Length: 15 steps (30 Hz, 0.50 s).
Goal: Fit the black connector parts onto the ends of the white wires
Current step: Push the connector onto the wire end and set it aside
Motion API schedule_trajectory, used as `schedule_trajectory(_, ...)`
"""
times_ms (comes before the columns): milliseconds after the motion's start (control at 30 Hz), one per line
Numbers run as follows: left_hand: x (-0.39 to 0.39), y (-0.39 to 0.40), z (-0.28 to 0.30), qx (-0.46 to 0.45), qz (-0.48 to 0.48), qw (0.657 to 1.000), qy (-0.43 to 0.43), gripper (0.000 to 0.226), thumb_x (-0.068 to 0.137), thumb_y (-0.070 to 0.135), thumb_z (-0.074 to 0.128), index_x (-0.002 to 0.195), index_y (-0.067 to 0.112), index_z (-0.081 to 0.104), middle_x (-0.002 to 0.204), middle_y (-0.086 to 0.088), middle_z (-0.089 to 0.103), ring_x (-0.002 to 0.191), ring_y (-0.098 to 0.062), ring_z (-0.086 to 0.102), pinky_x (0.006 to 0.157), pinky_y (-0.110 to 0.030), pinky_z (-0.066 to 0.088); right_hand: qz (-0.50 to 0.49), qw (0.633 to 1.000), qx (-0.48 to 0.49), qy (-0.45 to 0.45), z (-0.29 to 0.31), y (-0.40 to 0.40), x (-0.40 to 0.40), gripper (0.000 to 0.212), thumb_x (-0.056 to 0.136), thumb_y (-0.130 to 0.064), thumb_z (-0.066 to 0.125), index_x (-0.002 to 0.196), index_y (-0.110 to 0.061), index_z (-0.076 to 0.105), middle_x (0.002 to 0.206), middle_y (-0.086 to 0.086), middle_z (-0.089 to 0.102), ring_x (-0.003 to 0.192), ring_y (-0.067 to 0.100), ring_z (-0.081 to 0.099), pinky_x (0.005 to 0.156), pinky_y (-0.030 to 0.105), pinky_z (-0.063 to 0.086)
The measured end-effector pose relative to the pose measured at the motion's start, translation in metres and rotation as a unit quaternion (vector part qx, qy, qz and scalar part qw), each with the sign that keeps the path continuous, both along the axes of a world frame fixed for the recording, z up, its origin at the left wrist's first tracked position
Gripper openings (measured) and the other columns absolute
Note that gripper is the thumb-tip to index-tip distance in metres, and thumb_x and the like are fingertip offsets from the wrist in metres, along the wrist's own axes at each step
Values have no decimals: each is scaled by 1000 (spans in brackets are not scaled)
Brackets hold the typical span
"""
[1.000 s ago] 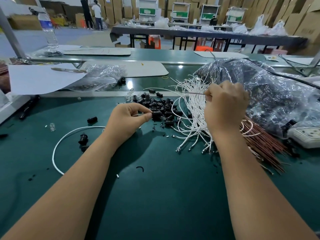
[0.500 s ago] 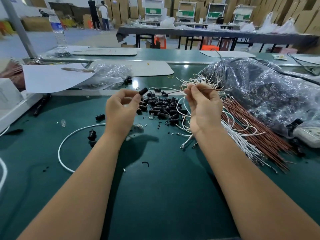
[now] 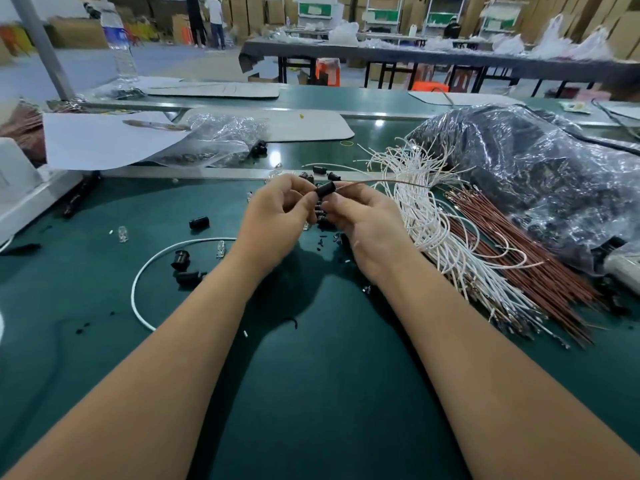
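Left hand (image 3: 277, 216): fingers curled, pinching black connector (image 3: 325, 189) raised mid-table. Right hand (image 3: 367, 220): pinching wire (image 3: 381, 182) entering connector. White wires (image 3: 426, 216) heaped rightward; green table (image 3: 329, 393) bare toward near edge.

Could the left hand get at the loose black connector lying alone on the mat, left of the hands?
Probably yes. The loose black connector lies on bare mat with nothing between it and the left hand. But that hand's fingers now pinch another connector, so it must let go first.
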<state>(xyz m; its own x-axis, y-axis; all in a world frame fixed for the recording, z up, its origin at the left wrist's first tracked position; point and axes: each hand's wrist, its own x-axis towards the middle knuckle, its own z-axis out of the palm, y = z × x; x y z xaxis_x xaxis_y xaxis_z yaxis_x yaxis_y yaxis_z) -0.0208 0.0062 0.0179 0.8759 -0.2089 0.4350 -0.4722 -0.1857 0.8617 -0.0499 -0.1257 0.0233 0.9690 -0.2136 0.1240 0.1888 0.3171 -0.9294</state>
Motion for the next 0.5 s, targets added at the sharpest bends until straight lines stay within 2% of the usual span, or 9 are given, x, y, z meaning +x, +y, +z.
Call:
schedule_trajectory(100, 2, 1, -1, -6, 5, 1000, 6, 6, 94, 10, 59, 90, 15, 59, 71, -9, 67, 59, -6, 58, 63, -20, 48, -19, 998, -58, 10, 0, 11, 3, 12, 90, 1, 60, 85, -9, 65, 76, 7, 67, 64, 15, 63, 64, 23, 52)
schedule_trajectory(167, 4, 2, 0, -8, 11, 1000, 7, 3, 94, 10, 59, 93, 12, 60, 69, -5, 66, 52, 0, 55, 57, -13, 44, -28, 997, -73, 18, 1, 11, 5, 11, 90, 1, 61, 85, -8, 64, 76, 7, 67, 64, 15, 63, 63, 23, 53)
schedule_trajectory(267, 6, 4, -1, 4, 26, 1000, 17, 4, 95, 11, 58, 92, 12, 61, 65, -2, 64, 42, 1, 44, 48, -10, 34, -44, 999, -15, 13, 1, 8, 10, 13, 94, 3, 53, 89, -7, 60, 81, 9, 68, 64, 15, 66, 62, 23, 55)
schedule_trajectory(400, 9, 9, -3, 13, 36, 999, 33, 6, 94, 12, 59, 90, 13, 63, 63, 0, 64, 40, 2, 45, 48, -8, 35, -55, 993, 105, 7, 0, 1, 12, 13, 101, -1, 40, 96, -8, 50, 85, 13, 70, 66, 19, 70, 65, 28, 58)
schedule_trajectory(500, 11, 14, -5, 13, 38, 998, 43, 10, 94, 14, 60, 86, 17, 64, 63, 1, 66, 40, 2, 42, 47, -9, 35, -81, 991, 106, -13, 0, -1, 9, 13, 100, 0, 41, 95, -9, 50, 84, 13, 70, 68, 20, 70, 67, 27, 58)
